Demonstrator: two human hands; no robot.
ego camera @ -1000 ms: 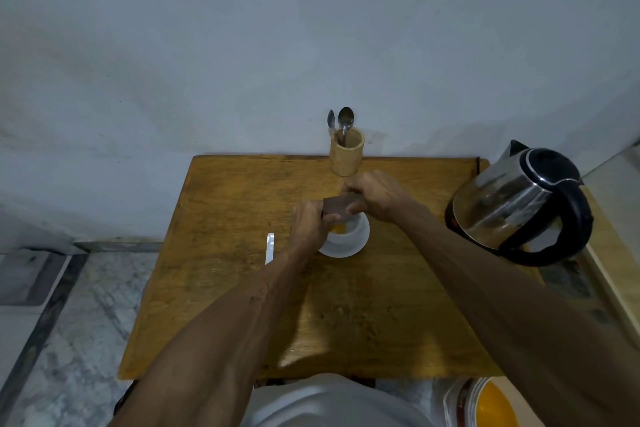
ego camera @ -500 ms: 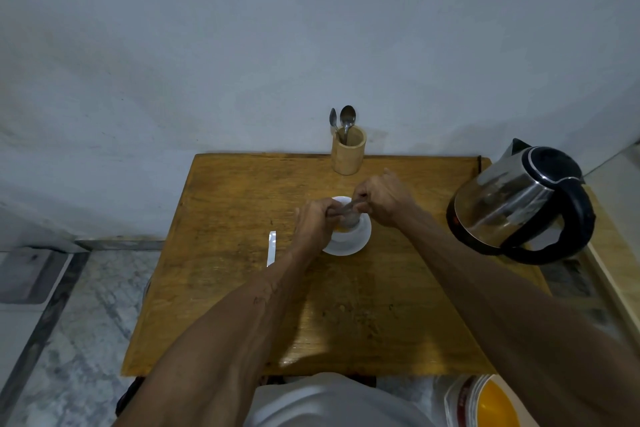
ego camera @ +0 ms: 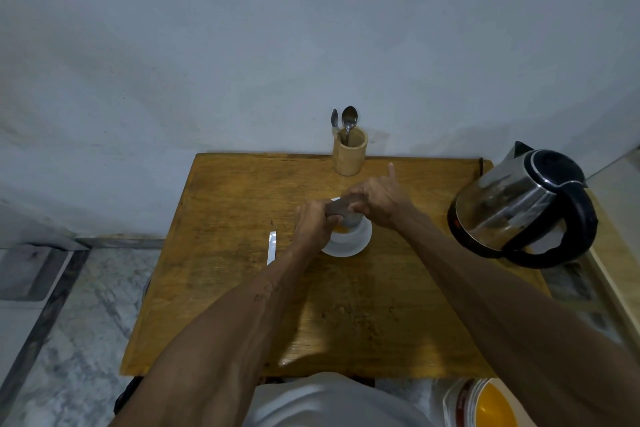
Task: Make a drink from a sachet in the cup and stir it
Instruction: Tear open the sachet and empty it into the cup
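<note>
Over the cup on the table | sachet was pinched closed-fingered by left hand and right hand | emptying step judged underway | next: kettle, spoon needed

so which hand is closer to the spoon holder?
Right. The right hand sits just in front of the bamboo spoon holder; the left hand is further back, beside the cup.

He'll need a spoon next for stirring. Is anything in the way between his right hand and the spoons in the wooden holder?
Nothing visible blocks it. The right hand is at the cup, gripping the sachet, and only bare table lies between it and the spoons in the holder.
</note>
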